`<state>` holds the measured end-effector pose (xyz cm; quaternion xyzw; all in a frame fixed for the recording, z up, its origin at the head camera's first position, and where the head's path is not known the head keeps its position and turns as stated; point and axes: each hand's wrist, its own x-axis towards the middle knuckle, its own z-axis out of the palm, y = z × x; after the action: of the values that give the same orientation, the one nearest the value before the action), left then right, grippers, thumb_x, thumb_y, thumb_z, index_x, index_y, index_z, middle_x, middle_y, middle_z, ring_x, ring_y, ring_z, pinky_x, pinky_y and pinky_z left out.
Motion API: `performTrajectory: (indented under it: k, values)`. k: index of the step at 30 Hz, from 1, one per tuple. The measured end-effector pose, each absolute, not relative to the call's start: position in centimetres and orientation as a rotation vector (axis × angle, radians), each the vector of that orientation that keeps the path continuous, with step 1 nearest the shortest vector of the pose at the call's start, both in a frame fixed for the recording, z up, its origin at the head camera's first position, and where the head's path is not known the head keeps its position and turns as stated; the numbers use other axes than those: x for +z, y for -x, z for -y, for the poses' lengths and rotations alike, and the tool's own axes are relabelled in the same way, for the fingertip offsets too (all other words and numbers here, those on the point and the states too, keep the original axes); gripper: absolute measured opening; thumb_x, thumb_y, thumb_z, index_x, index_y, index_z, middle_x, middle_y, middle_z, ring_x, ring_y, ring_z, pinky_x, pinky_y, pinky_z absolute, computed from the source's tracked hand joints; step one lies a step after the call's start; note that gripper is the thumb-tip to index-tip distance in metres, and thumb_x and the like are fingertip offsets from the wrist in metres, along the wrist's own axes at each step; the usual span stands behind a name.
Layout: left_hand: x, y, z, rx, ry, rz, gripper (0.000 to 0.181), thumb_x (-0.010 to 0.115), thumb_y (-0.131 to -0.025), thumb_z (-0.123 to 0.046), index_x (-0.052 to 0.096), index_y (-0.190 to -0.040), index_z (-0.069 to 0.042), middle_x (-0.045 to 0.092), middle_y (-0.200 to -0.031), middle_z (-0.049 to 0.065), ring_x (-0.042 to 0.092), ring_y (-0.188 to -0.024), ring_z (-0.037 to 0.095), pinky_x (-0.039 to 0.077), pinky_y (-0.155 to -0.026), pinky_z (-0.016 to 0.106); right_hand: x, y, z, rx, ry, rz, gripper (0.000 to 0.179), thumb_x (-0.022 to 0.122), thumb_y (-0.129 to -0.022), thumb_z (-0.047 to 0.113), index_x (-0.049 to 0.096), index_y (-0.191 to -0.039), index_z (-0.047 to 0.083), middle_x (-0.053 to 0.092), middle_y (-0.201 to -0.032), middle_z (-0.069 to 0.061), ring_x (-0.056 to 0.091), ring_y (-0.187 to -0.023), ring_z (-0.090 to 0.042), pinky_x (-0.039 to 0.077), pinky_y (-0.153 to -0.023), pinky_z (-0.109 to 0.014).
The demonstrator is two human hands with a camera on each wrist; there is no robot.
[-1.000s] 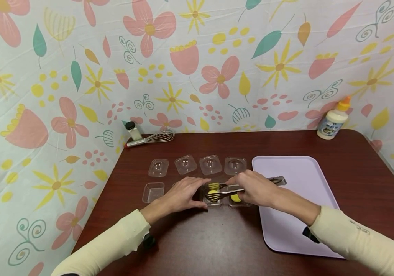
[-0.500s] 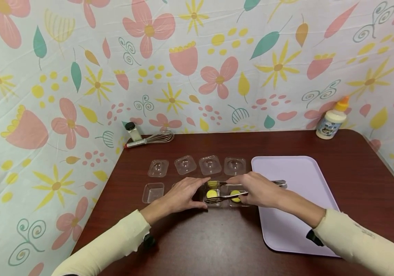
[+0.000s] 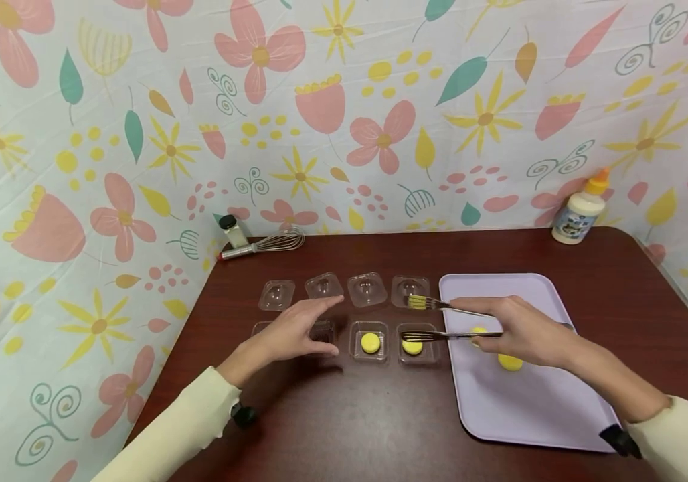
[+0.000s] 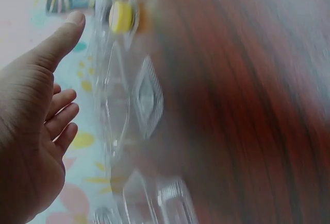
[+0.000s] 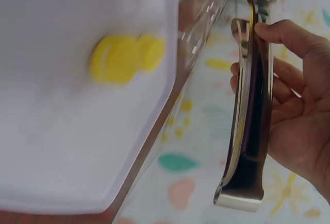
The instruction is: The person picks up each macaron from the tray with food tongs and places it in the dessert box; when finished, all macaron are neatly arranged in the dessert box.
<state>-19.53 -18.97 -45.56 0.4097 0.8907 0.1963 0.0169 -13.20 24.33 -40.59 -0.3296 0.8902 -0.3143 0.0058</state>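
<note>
My left hand (image 3: 286, 333) is held above the left-hand clear plastic boxes, thumb and fingers apart, holding nothing. In the left wrist view, that hand (image 4: 36, 121) is beside the boxes. My right hand (image 3: 531, 331) grips metal tongs (image 3: 452, 335), their arms spread with nothing between the tips. The tongs' slotted tips overlap the right-hand box (image 3: 433, 349) and a lid. A round yellow piece (image 3: 371, 343) sits in the third box (image 3: 369, 325), another yellow piece (image 3: 412, 347) in the right-hand one. Below the right hand, two yellow pieces (image 5: 113, 59) lie on the lilac tray (image 3: 525, 415).
Several clear domed lids (image 3: 367, 289) stand in a row behind the boxes. At the back left are a whisk (image 3: 278, 239) and a black-capped jar (image 3: 233, 229). An orange-tipped bottle (image 3: 581, 207) stands at the back right. Patterned cloth (image 3: 344, 134) covers the wall.
The tongs spread and left the yellow piece in the third box. My right hand then moved right over the tray with the tongs. My left hand moved left, away from that box.
</note>
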Motion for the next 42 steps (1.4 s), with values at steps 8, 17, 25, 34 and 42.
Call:
performTrajectory:
  k: [8, 17, 25, 34, 42]
  values:
    - [-45.9, 19.4, 22.2, 0.631, -1.111, -2.801, 0.095, 0.092, -0.083, -0.044, 0.048, -0.161, -0.013, 0.057, -0.155, 0.007, 0.053, -0.142, 0.028, 0.040, -0.117, 0.054, -42.6, 12.0, -30.2, -0.954, 1.016, -2.940, 0.067, 0.093, -0.074, -0.004, 0.070, -0.136, 0.003, 0.075, -0.121, -0.008, 0.051, -0.078, -0.001, 0.040, -0.058, -0.018]
    - [-46.8, 18.6, 23.8, 0.630, -1.096, -2.827, 0.088, 0.093, -0.082, -0.043, 0.056, -0.154, -0.011, 0.060, -0.152, 0.007, 0.055, -0.139, 0.033, 0.042, -0.115, 0.057, -44.8, 11.0, -33.6, -0.869, 0.888, -3.012, 0.065, 0.096, -0.069, -0.002, 0.073, -0.130, 0.005, 0.077, -0.114, -0.011, 0.054, -0.081, -0.001, 0.040, -0.058, -0.020]
    - [-47.2, 18.3, 23.9, 0.585, -1.150, -2.852, 0.087, 0.095, -0.079, -0.043, 0.058, -0.151, -0.008, 0.064, -0.148, 0.008, 0.058, -0.136, 0.031, 0.043, -0.115, 0.055, -45.8, 10.4, -34.4, -0.835, 0.810, -3.014, 0.064, 0.097, -0.070, 0.002, 0.074, -0.129, 0.006, 0.078, -0.110, -0.009, 0.057, -0.085, 0.000, 0.043, -0.062, -0.022]
    - [-47.9, 18.0, 24.3, 0.571, -1.145, -2.876, 0.085, 0.095, -0.080, -0.043, 0.060, -0.150, -0.010, 0.065, -0.145, 0.007, 0.059, -0.134, 0.033, 0.045, -0.112, 0.054, -46.2, 10.2, -34.8, -0.896, 0.844, -3.031, 0.063, 0.096, -0.068, -0.004, 0.075, -0.127, 0.005, 0.077, -0.098, -0.001, 0.054, -0.078, 0.000, 0.042, -0.059, -0.019]
    - [-48.1, 17.9, 24.4, 0.596, -1.134, -2.886, 0.083, 0.095, -0.080, -0.041, 0.061, -0.149, -0.010, 0.066, -0.144, 0.007, 0.060, -0.132, 0.034, 0.046, -0.112, 0.055, -46.2, 10.2, -34.7, -0.903, 0.826, -3.006, 0.061, 0.095, -0.069, -0.004, 0.075, -0.126, 0.002, 0.078, -0.104, -0.004, 0.058, -0.086, 0.003, 0.044, -0.063, -0.017]
